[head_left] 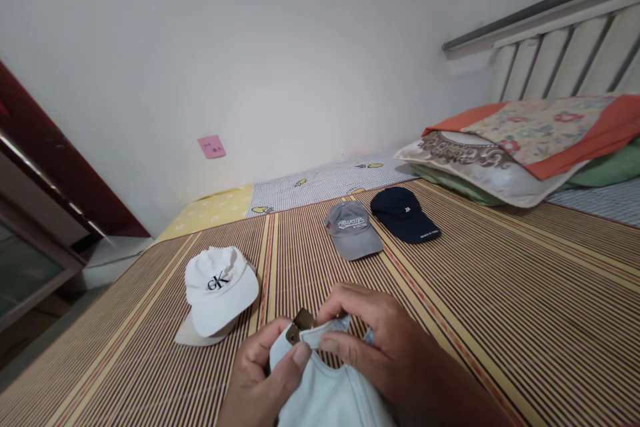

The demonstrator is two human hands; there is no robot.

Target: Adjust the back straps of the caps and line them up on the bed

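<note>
A pale blue cap (330,393) is held low in front of me, with the opening at its back facing up. My left hand (270,367) pinches the cap's edge beside a brass-coloured buckle (301,321), which stands with its flap raised. Between the thumb and fingers of my right hand (375,333) is the cap's strap (325,331), its end close to the buckle. Whether the strap passes into the buckle I cannot tell. The lower part of the cap runs out of view.
On the striped bamboo mat (150,353), a white cap (220,287) lies over a beige cap (200,333). Farther back sit a grey cap (353,230) and a navy cap (403,213). Pillows (500,153) are piled at right. A pink note (212,147) is on the wall.
</note>
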